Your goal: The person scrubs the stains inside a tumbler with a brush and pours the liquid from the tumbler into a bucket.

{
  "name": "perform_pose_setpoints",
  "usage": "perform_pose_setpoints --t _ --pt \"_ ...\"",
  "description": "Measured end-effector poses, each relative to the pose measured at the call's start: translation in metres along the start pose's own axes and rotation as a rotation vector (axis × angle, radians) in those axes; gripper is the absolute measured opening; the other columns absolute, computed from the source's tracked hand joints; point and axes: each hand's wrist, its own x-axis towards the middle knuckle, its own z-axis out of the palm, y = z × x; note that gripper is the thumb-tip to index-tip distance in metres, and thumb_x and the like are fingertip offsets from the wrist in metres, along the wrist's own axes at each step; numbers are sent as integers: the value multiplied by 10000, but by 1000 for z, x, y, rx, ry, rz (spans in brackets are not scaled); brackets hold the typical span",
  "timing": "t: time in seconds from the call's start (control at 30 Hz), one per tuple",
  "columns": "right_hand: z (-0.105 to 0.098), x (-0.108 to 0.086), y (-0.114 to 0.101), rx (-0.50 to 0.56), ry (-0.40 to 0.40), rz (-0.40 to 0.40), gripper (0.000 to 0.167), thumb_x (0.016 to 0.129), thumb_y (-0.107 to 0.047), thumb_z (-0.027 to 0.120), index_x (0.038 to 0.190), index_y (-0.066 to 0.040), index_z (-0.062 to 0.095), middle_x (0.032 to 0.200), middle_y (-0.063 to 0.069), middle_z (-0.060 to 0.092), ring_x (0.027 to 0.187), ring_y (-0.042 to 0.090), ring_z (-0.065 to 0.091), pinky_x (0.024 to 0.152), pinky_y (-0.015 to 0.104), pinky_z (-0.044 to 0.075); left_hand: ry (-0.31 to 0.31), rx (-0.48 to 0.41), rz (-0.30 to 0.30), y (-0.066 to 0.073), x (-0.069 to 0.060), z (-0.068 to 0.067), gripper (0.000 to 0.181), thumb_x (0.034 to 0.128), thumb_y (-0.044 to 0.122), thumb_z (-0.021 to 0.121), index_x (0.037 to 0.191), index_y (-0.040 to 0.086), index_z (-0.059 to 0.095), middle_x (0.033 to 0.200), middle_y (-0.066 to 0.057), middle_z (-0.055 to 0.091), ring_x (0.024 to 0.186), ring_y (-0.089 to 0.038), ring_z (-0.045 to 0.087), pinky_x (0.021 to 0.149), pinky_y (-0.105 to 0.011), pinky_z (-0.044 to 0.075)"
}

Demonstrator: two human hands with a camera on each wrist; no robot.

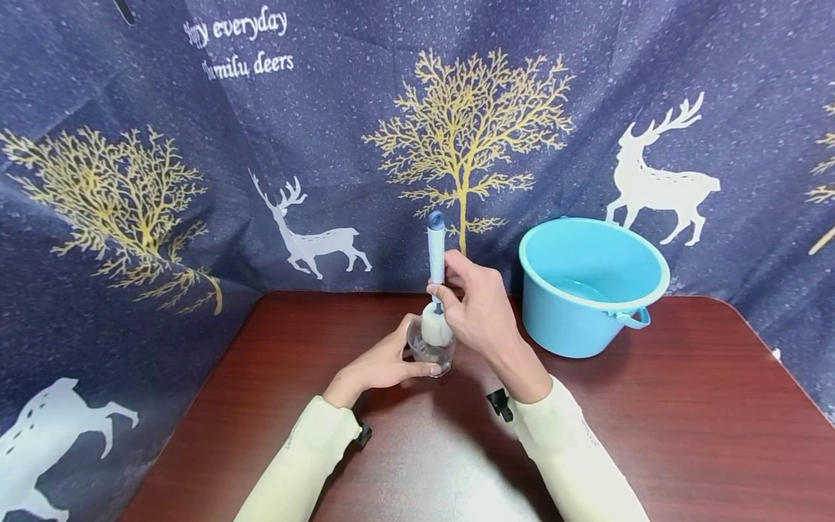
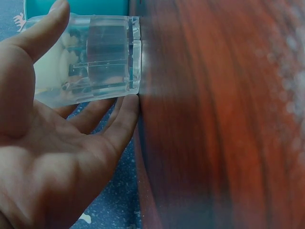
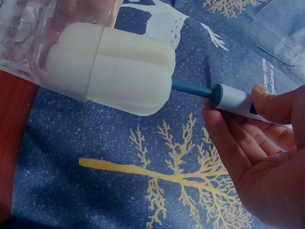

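A clear, faceted cup (image 1: 432, 357) is upright or nearly so, low at the table. My left hand (image 1: 383, 361) holds it, thumb on the near side and fingers round the far side. In the left wrist view the cup's base (image 2: 135, 67) meets the tabletop or sits just over it. My right hand (image 1: 481, 308) pinches the pale handle (image 1: 436, 254) of a sponge cup brush between thumb and fingers. The brush's white sponge head (image 3: 131, 71) is partly inside the cup's mouth, its upper part outside. A blue stem (image 3: 190, 89) joins sponge and handle.
A light blue bucket (image 1: 554, 319) with a side handle stands on the right at the back of the reddish-brown wooden table (image 1: 293, 348). Behind the table hangs a dark blue cloth (image 1: 365, 145) printed with deer and yellow trees.
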Motion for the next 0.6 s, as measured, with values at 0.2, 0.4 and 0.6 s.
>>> perform_pose_setpoints --t 0.2,0.4,0.6 --pt "-1 -1 -1 -31 1 -5 197 938 1 770 1026 -111 633 923 15 799 883 124 780 702 349 556 -2 13 -31 0 0 0 763 934 254 848 1485 180 326 1430 -18 551 1310 -142 581 1152 -406 461" --pt "-2 -1 -3 -53 5 -19 200 929 2 765 1017 -117 631 905 3 795 862 113 773 696 352 550 -1 6 -42 0 0 1 759 936 263 847 1487 200 329 1438 -8 537 1317 -136 565 1154 -403 456" --pt "-3 -1 -4 -89 3 -22 193 932 -16 764 1011 -122 624 863 -10 779 764 100 721 659 341 516 -1 -3 -49 1 0 0 764 934 262 850 1491 205 330 1433 -13 542 1323 -136 559 1155 -399 455"
